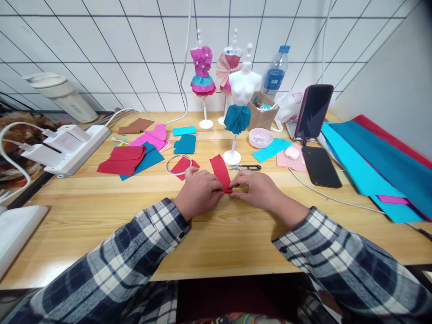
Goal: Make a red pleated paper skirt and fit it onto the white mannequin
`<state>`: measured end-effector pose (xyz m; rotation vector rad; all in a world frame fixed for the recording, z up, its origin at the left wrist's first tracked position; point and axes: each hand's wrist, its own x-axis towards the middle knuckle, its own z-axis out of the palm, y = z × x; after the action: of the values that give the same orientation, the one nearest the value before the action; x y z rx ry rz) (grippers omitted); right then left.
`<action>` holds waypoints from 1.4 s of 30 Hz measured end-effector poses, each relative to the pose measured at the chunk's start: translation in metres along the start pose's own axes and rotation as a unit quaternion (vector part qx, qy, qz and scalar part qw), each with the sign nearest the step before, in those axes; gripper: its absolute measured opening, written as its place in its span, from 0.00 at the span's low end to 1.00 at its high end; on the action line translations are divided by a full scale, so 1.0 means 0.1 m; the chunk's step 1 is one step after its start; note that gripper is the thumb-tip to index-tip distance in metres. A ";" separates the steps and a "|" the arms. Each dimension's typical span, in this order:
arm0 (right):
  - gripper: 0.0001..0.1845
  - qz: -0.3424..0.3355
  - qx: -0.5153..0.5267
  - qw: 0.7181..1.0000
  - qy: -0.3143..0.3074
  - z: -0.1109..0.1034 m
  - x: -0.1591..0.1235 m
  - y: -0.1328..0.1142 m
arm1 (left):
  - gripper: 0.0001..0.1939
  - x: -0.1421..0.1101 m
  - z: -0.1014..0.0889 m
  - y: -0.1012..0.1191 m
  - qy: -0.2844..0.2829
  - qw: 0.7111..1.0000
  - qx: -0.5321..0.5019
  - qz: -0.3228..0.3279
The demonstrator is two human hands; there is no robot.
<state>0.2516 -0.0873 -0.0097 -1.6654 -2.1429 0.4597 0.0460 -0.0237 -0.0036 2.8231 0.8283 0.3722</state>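
A narrow red fabric strip (220, 171) lies on the wooden table (135, 234), its near end folded or pinched between my hands. My left hand (199, 191) has its fingers closed at the strip's left near edge. From the other side, my right hand (254, 188) pinches that same end between thumb and forefinger. Just beyond stand thread snips (248, 167) with black handles. A roll of double-sided tape, seen as a pale ring (178, 165), rests over another red piece (184, 166) by my left hand. Past the strip is a white mini mannequin (243, 83) in a teal skirt (237, 119).
Two dressed mannequins (202, 67) stand behind, near a water bottle (276, 74) and a cardboard box (261, 112). A pink bowl (260, 138) holds small beads. Phones (322, 166) and fabric sheets (378, 157) lie right; red fabric (121, 159) and a power strip (77, 148) are left.
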 end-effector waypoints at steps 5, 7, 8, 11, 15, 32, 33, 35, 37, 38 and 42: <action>0.06 0.040 -0.004 0.999 -0.020 0.01 0.03 -0.03 | 0.08 0.01 0.01 -0.02 -0.001 1.000 -0.020 -0.014; 0.06 0.067 0.008 0.997 -0.038 0.00 0.06 -0.04 | 0.09 0.00 0.00 -0.03 -0.006 0.999 -0.033 -0.022; 0.06 0.079 0.013 0.996 -0.047 0.00 0.07 -0.05 | 0.09 0.00 -0.01 -0.03 -0.009 0.999 -0.037 -0.027; 0.06 0.110 0.019 0.991 -0.070 -0.02 0.11 -0.07 | 0.09 0.00 -0.03 -0.03 -0.015 0.998 -0.037 -0.047; 0.06 0.137 0.021 0.986 -0.090 -0.06 0.16 -0.12 | 0.10 0.01 -0.01 -0.02 -0.014 0.995 -0.034 -0.088; 0.05 0.034 0.068 0.996 -0.034 -0.10 0.09 0.00 | 0.24 0.07 0.12 -0.08 -0.013 0.968 -0.064 -0.244; 0.05 -0.011 0.069 0.997 -0.028 -0.10 0.05 0.02 | 0.23 0.07 0.12 -0.08 -0.016 0.967 -0.067 -0.246; 0.07 -0.068 0.029 0.997 -0.029 -0.11 0.00 0.04 | 0.23 0.07 0.11 -0.08 -0.019 0.966 -0.072 -0.248; 0.08 -0.077 -0.037 0.996 -0.034 -0.10 0.00 0.02 | 0.23 0.07 0.11 -0.07 -0.017 0.965 -0.074 -0.249; 0.08 -0.077 -0.066 0.994 -0.037 -0.10 0.00 0.01 | 0.23 0.07 0.11 -0.07 -0.016 0.965 -0.074 -0.250; 0.10 -0.082 -0.130 0.987 -0.036 -0.08 0.02 -0.03 | 0.23 0.05 0.07 -0.08 0.019 0.971 -0.083 -0.222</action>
<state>0.2527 -0.0861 -0.0015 -1.6047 -2.4584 0.2004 0.0483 -0.0152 -0.0116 2.3922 1.3289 0.4032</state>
